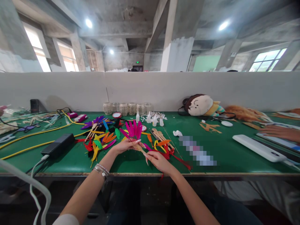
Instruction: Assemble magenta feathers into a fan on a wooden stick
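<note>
A fan of magenta feathers (pixel 133 130) stands up from the top of a pale wooden stick (pixel 141 150), near the table's front edge. My left hand (pixel 127 145) is closed around the base of the feathers. Lower on the stick, the fingers of my right hand (pixel 159 160) pinch its handle end. Loose coloured feathers (pixel 96 145) lie to the left of my left hand, with a purple feather fan (pixel 97 122) behind them. Wooden sticks (pixel 161 136) and orange and red feathers lie just beyond my right hand.
Glass jars (pixel 131 108) and small white bottles (pixel 155 120) stand at the back. A black adapter (pixel 58 146) and yellow cables are at left. To the right are a doll bag (pixel 200 105), a white power bank (pixel 259 148) and another person's hand (pixel 281 132).
</note>
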Demonstrator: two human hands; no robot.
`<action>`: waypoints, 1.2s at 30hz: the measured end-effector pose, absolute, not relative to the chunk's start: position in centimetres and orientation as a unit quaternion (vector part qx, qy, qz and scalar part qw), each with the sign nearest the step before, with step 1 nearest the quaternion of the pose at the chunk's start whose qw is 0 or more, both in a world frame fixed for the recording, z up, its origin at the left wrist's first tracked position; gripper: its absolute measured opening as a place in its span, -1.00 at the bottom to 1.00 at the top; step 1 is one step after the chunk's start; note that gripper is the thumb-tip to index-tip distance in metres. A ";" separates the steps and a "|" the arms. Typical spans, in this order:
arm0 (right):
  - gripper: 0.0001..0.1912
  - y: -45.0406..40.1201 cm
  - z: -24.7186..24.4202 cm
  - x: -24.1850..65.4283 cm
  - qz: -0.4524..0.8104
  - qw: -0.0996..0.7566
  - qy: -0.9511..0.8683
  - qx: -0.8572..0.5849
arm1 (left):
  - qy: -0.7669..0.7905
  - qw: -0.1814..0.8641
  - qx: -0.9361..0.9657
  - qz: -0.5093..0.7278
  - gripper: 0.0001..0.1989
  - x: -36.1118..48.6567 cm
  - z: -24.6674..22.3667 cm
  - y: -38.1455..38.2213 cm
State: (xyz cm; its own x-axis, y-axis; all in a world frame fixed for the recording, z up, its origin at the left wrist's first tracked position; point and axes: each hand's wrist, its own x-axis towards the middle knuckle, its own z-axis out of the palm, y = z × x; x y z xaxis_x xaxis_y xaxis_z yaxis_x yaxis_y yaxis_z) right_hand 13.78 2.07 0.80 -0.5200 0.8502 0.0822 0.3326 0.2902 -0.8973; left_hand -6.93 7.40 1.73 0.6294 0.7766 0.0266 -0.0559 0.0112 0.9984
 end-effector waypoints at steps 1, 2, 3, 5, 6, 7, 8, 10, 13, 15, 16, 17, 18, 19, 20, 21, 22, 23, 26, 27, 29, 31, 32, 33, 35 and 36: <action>-0.60 2.1 0.8 13.8 0.448 0.292 -0.747 -0.395 | 0.282 0.654 0.625 0.320 -0.58 -7.0 1.8 7.4; -0.60 2.1 0.8 13.8 0.450 0.292 -0.745 -0.396 | 0.274 0.660 0.623 0.318 -0.56 -7.0 1.9 7.3; -0.61 2.1 0.8 13.7 0.452 0.293 -0.743 -0.398 | 0.265 0.665 0.622 0.316 -0.54 -7.0 2.0 7.2; -0.61 2.1 0.9 13.7 0.453 0.293 -0.743 -0.397 | 0.263 0.668 0.620 0.317 -0.54 -7.0 2.2 7.1; -0.61 2.0 1.0 13.7 0.452 0.292 -0.744 -0.396 | 0.271 0.665 0.618 0.319 -0.56 -7.0 2.2 7.1; -0.61 2.0 1.0 13.7 0.450 0.291 -0.747 -0.395 | 0.281 0.661 0.617 0.322 -0.59 -7.0 2.1 7.1; -0.60 2.0 1.1 13.7 0.448 0.289 -0.749 -0.394 | 0.292 0.655 0.617 0.324 -0.62 -7.0 2.1 7.1; -0.60 2.0 1.1 13.7 0.446 0.287 -0.749 -0.397 | 0.305 0.647 0.619 0.325 -0.65 -7.0 1.9 7.3; -0.60 2.0 1.0 13.8 0.451 0.285 -0.746 -0.400 | 0.309 0.644 0.622 0.322 -0.63 -7.0 1.7 7.4; -0.60 2.0 0.9 13.8 0.450 0.287 -0.744 -0.403 | 0.303 0.654 0.615 0.320 -0.58 -7.0 1.6 7.4; -0.60 2.1 0.8 13.8 0.448 0.289 -0.745 -0.403 | 0.300 0.658 0.613 0.319 -0.57 -7.0 1.6 7.4; -0.60 2.1 0.8 13.8 0.445 0.290 -0.746 -0.401 | 0.298 0.658 0.615 0.316 -0.57 -7.0 1.6 7.4; -0.61 2.1 0.8 13.8 0.442 0.291 -0.748 -0.400 | 0.297 0.655 0.620 0.314 -0.59 -7.0 1.6 7.4; -0.61 2.1 0.8 13.8 0.440 0.291 -0.751 -0.398 | 0.298 0.649 0.627 0.311 -0.61 -7.0 1.6 7.4; -0.60 2.1 0.8 13.8 0.438 0.289 -0.753 -0.396 | 0.301 0.642 0.634 0.310 -0.63 -7.0 1.6 7.4; -0.60 2.1 0.8 13.8 0.436 0.288 -0.755 -0.396 | 0.304 0.636 0.639 0.309 -0.64 -7.1 1.6 7.4; -0.60 2.1 0.9 13.8 0.434 0.289 -0.756 -0.396 | 0.305 0.633 0.640 0.310 -0.64 -7.1 1.6 7.5; -0.60 2.0 0.9 13.8 0.433 0.290 -0.756 -0.396 | 0.304 0.633 0.639 0.312 -0.63 -7.1 1.5 7.5; -0.60 2.0 1.0 13.7 0.439 0.291 -0.751 -0.398 | 0.295 0.646 0.628 0.317 -0.58 -7.1 1.5 7.5; -0.60 1.9 1.1 13.7 0.441 0.290 -0.750 -0.398 | 0.295 0.648 0.625 0.320 -0.58 -7.1 1.4 7.5; -0.60 1.8 1.3 13.7 0.442 0.290 -0.751 -0.397 | 0.305 0.641 0.627 0.321 -0.59 -7.1 1.4 7.6; -0.60 1.7 1.5 13.7 0.441 0.289 -0.751 -0.397 | 0.316 0.626 0.635 0.324 -0.63 -7.1 1.3 7.7; -0.60 1.7 1.5 13.7 0.442 0.287 -0.750 -0.399 | 0.316 0.621 0.639 0.326 -0.64 -7.1 1.3 7.8; -0.61 1.7 1.5 13.7 0.443 0.285 -0.749 -0.402 | 0.313 0.617 0.644 0.328 -0.65 -7.1 1.2 7.8; -0.61 1.7 1.5 13.7 0.444 0.283 -0.748 -0.404 | 0.306 0.611 0.650 0.334 -0.65 -7.1 1.2 7.8; -0.62 1.7 1.4 13.7 0.444 0.284 -0.748 -0.403 | 0.304 0.609 0.652 0.334 -0.65 -7.0 1.2 7.8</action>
